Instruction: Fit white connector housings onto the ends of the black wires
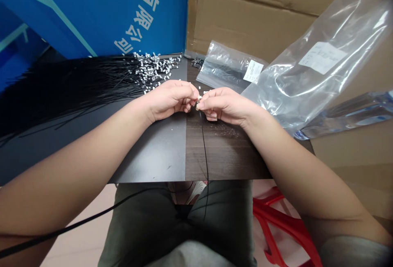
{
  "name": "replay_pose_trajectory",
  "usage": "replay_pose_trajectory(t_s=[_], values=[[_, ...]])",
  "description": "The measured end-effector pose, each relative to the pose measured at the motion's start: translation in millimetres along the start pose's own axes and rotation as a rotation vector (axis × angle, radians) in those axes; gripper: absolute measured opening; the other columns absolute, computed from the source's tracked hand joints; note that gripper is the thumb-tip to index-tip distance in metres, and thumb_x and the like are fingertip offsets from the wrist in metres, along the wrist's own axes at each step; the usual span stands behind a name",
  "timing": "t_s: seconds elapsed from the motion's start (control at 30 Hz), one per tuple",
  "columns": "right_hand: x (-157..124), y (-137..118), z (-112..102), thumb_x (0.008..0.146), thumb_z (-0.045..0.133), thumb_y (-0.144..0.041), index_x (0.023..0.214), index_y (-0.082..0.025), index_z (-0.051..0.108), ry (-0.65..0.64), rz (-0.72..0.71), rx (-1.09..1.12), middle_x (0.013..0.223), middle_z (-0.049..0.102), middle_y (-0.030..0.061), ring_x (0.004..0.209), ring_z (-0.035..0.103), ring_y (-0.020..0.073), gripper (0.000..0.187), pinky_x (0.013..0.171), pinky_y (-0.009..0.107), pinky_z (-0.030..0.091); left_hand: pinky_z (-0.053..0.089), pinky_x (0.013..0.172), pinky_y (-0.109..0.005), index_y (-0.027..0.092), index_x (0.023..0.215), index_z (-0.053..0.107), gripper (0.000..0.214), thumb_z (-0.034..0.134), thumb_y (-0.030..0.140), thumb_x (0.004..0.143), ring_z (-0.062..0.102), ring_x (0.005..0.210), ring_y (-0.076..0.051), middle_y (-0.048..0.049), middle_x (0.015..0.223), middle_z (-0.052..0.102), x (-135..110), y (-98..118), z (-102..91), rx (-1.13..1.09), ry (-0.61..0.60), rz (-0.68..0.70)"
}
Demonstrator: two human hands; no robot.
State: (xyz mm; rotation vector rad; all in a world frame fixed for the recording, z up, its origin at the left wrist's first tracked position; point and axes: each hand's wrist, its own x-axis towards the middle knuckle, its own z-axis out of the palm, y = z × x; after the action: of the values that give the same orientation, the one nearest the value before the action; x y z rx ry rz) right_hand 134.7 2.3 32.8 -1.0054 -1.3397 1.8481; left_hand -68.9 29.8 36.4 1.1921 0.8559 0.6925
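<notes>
Above the table's middle, my left hand [176,98] and my right hand [224,104] meet fingertip to fingertip. Between them is a small white connector [199,97], pinched from both sides and partly covered by the fingers. A thin black cable [204,144] runs down from it, over the table's front edge and in front of my legs. Both hands are closed, thumb against forefinger. To the left lies a large bundle of black cables [70,79], its right end a heap of white connectors [155,68].
Behind the heap stands a blue panel [101,13]; a cardboard box [239,17] is at the back right. A small clear bag [227,66] and a large plastic bag [319,62] carry labels. A plastic bottle [346,115] lies right, a red stool [282,222] below.
</notes>
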Motion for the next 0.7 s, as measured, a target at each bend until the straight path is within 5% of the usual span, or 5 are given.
replay_pose_trajectory(t_s=[0.7], values=[[-0.4,-0.7,0.1,0.073,0.094,-0.022,0.057,-0.016,0.063,-0.016,0.008,-0.004,0.053,0.050,-0.0031,0.050,0.041,0.0079,0.035,0.048,0.024,0.035,0.046,0.057,-0.022,0.015,0.068,0.072,0.005,0.071,0.011,0.070,0.058,0.059,-0.010,-0.0034,0.067,0.065,0.7,-1.4,-3.1,0.016,-0.014,0.010]])
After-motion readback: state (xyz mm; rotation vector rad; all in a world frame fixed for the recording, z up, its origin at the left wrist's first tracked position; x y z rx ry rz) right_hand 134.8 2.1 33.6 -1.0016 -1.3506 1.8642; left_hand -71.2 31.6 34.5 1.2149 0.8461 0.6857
